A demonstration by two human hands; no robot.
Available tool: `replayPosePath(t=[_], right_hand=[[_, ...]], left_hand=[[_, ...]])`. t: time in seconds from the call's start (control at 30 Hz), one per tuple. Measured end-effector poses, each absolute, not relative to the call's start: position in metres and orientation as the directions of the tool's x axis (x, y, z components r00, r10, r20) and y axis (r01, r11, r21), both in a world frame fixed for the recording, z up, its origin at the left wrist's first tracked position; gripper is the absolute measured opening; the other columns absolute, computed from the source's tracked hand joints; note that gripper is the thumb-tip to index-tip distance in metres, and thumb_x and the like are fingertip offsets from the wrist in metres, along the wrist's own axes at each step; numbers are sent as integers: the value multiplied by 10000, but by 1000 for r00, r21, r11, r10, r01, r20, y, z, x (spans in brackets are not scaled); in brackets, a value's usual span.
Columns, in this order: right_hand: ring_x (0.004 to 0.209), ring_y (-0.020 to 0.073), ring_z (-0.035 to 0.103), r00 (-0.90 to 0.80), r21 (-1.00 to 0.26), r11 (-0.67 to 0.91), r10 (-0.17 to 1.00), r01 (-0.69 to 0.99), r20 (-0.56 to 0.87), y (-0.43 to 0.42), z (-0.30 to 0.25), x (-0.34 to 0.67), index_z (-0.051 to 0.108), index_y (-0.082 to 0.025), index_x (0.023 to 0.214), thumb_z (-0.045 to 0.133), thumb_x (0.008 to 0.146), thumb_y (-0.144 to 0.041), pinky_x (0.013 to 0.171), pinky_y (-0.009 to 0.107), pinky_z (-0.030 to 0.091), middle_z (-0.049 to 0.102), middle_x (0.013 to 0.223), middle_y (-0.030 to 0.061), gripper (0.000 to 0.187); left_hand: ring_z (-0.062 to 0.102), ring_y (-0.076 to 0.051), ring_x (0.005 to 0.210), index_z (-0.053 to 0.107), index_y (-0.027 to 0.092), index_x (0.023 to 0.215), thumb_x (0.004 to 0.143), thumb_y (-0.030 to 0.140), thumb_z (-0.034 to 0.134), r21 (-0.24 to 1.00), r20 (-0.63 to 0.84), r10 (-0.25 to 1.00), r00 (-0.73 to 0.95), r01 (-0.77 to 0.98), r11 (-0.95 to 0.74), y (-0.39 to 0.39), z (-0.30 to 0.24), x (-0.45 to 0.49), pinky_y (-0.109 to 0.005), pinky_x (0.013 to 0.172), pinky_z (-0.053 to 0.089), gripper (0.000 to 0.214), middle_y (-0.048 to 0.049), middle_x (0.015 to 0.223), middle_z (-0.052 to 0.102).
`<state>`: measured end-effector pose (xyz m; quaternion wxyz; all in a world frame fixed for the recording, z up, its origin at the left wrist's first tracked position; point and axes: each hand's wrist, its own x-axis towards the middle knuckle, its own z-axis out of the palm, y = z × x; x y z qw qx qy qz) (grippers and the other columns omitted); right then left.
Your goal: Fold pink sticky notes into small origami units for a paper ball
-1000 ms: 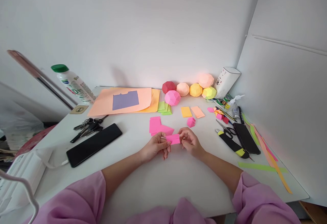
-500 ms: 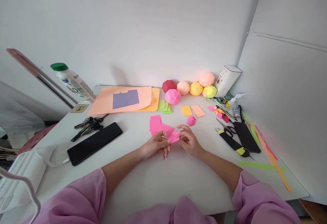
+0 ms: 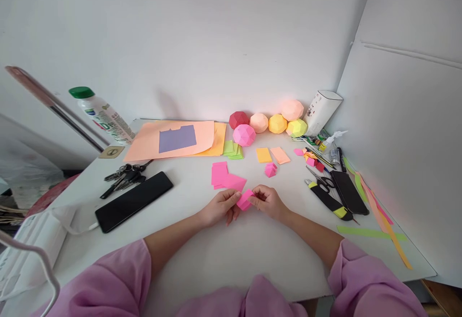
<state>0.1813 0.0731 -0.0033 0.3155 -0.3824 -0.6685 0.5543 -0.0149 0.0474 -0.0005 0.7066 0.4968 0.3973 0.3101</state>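
A small creased piece of pink paper (image 3: 246,200) is held between my two hands above the white table. My left hand (image 3: 221,207) pinches its left side between thumb and fingers, the lower fingers curled beneath. At its right side, my right hand (image 3: 267,202) grips the paper with thumb and forefinger. Just beyond my hands lie several flat pink paper pieces (image 3: 219,174), partly overlapping. A small folded pink paper shape (image 3: 270,169) rests past my right hand.
Faceted paper balls (image 3: 244,135) line the wall. Coloured sheets (image 3: 144,143), keys (image 3: 127,178) and a black phone-like slab (image 3: 134,202) lie left. Scissors (image 3: 325,182), a utility knife (image 3: 329,201) and paper strips (image 3: 371,233) are on the right. A bottle (image 3: 108,119) stands back left.
The pink paper has turned to a steeper slant and come slightly nearer me. My right fingers have closed in on it, and my left hand has shifted its hold.
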Motion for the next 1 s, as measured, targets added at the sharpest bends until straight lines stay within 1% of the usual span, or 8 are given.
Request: replayPosePath(t=[0.13, 0.27, 0.37, 0.43, 0.5, 0.6, 0.67, 1.0], right_hand=[[510, 84, 379, -500, -980, 90, 866, 179, -12, 73, -5, 181, 511, -172, 720, 645, 754, -439, 469, 220, 326, 446, 585, -46, 301], [526, 87, 372, -510, -973, 127, 860, 195, 10, 73, -6, 180, 533, -168, 711, 653, 747, -432, 492, 231, 329, 443, 601, -40, 292], [524, 87, 369, -521, -972, 132, 853, 194, 12, 72, -4, 180, 555, -167, 717, 651, 753, -425, 489, 230, 319, 447, 599, -39, 278], [532, 89, 384, -527, -972, 127, 850, 196, 5, 72, -3, 179, 579, -162, 736, 646, 760, -422, 496, 231, 326, 468, 610, -33, 269], [545, 94, 404, -535, -970, 129, 845, 204, 0, 72, -1, 180, 602, -157, 750, 641, 764, -421, 510, 236, 338, 495, 624, -23, 267], [552, 100, 419, -543, -970, 128, 840, 204, -4, 72, -1, 180, 610, -157, 756, 639, 765, -426, 525, 245, 353, 516, 631, -15, 271], [540, 97, 408, -532, -976, 118, 847, 183, 3, 72, -3, 181, 588, -160, 740, 653, 754, -427, 512, 242, 347, 503, 619, -20, 275], [513, 84, 391, -505, -986, 85, 863, 146, 0, 73, -8, 180, 517, -172, 692, 711, 683, -463, 469, 221, 325, 472, 606, -42, 350]], left_hand=[[454, -79, 308, 463, 176, 769, 857, 538, 430, 946, -231, 839, 492, -89, 313, 46, -1, -15, -193, 340, 341, 373, 25, 493, 568], [444, -77, 343, 455, 184, 789, 821, 507, 517, 954, -204, 853, 480, -97, 283, 44, 1, -13, -180, 327, 344, 331, 57, 491, 511], [438, -60, 373, 473, 185, 902, 779, 496, 583, 960, -199, 863, 465, -86, 267, 43, 2, -13, -165, 308, 319, 352, 46, 623, 531], [408, -45, 372, 495, 180, 971, 787, 499, 574, 966, -196, 856, 479, -54, 251, 43, 2, -13, -166, 304, 304, 377, 26, 699, 546], [380, -53, 371, 516, 168, 995, 825, 520, 506, 968, -206, 839, 504, -23, 252, 43, 3, -14, -176, 318, 312, 391, 35, 627, 512], [391, -84, 396, 546, 152, 904, 868, 554, 384, 960, -223, 801, 555, -17, 279, 43, 4, -15, -201, 366, 361, 434, 50, 504, 426], [419, -98, 412, 539, 158, 811, 873, 565, 351, 956, -229, 775, 589, -14, 293, 44, 5, -16, -216, 391, 385, 453, 38, 498, 441], [380, -94, 416, 512, 171, 706, 850, 574, 400, 955, -235, 739, 631, 7, 297, 45, 11, -15, -221, 400, 383, 443, 42, 496, 414]])
